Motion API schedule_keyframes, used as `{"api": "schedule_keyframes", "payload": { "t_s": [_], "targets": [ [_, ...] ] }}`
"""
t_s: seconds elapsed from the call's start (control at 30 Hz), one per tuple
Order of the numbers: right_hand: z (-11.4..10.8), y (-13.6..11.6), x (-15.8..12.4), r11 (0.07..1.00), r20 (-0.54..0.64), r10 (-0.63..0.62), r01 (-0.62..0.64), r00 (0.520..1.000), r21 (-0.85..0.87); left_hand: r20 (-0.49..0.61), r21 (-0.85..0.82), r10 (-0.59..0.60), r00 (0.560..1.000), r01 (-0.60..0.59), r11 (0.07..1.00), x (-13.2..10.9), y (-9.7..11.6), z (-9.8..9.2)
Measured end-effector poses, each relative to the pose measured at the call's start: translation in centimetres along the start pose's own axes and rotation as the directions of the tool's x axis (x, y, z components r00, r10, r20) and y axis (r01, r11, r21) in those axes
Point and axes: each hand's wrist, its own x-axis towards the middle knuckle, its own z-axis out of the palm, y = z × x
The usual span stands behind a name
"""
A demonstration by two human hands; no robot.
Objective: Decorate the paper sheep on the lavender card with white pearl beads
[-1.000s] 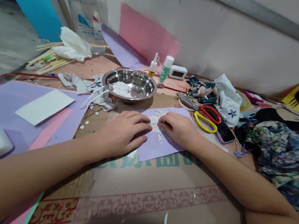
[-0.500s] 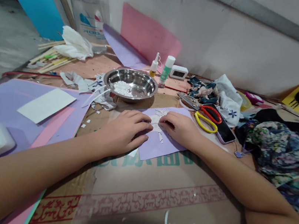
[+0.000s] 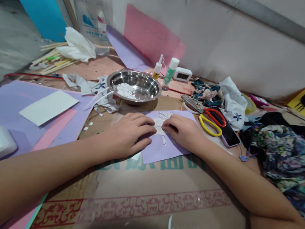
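Evidently two hands share one purple sheet [image 3: 159,154], which lies on the cardboard [image 3: 158,193]; on it are a line of silvery beads [image 3: 165,114], too small to count, and one white scrap [image 3: 163,141]. Beyond stand one steel bowl [image 3: 147,87], one dropper bottle [image 3: 156,71] and one glue stick [image 3: 170,72]; one pair of scissors [image 3: 213,111] and one phone [image 3: 229,133] lie past the sheet's right edge. The left hand [image 3: 131,132] rests over the left edge, fingers loosely spread; the right hand [image 3: 185,133] has its fingertips drawn together at the beads, though I cannot tell whether they grip any. Printed cardboard stretches from the near edge towards the person. That edge slants away rightward, its left corner nearest; hands cover too much to tell the sheet's long axis. Between the fingertips, the bead row runs left to right.
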Motion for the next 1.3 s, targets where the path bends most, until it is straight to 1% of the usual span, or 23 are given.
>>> {"api": "schedule_keyframes", "payload": {
  "t_s": [0.13, 0.23, 0.33, 0.57, 0.67, 0.87, 1.0, 1.17, 1.3],
  "targets": [
    [-0.12, -0.02, -0.09, 1.0, -0.005, -0.005, 0.005, 1.0, 0.012, -0.009, 0.0, 0.007, 1.0, -0.007, 1.0, -0.02, -0.1, 0.12],
    [-0.41, -0.08, -0.2, 0.999, -0.045, -0.002, 0.005, 0.999, 0.05, -0.011, 0.0, 0.011, 1.0, -0.011, 1.0, -0.05, -0.13, 0.13],
    [-0.68, -0.17, -0.26, 0.997, -0.078, 0.026, -0.02, 0.997, 0.073, -0.01, -0.006, 0.015, 1.0, -0.015, 1.0, -0.09, -0.11, 0.07],
    [-0.65, -0.38, -0.3, 0.999, -0.057, 0.022, -0.02, 0.998, 0.037, -0.007, -0.007, 0.006, 1.0, -0.006, 1.0, -0.05, -0.09, 0.12],
    [-0.6, -0.33, -0.4, 1.0, -0.06, -0.014, 0.015, 0.998, 0.027, -0.012, -0.006, 0.01, 1.0, -0.01, 1.0, -0.04, -0.13, 0.19],
    [-0.78, -0.18, -0.59, 0.984, -0.082, -0.168, 0.162, 0.982, -0.07, -0.02, -0.008, 0.016, 1.0, -0.016, 1.0, -0.16, -0.19, 0.2],
    [-0.93, -0.21, -0.57, 0.974, -0.077, -0.204, 0.195, 0.976, -0.113, -0.029, -0.012, 0.014, 0.999, -0.015, 1.0, -0.13, -0.22, 0.27],
    [-0.67, -0.15, -0.56, 0.978, -0.074, -0.193, 0.185, 0.979, -0.101, -0.026, -0.012, 0.017, 1.0, -0.018, 1.0, -0.1, -0.26, 0.29],
    [-0.18, 0.07, -0.55, 0.992, -0.124, -0.126, 0.126, 0.984, -0.003, -0.034, -0.011, 0.029, 0.999, -0.03, 1.0, -0.13, -0.31, 0.3]
  ]
}}
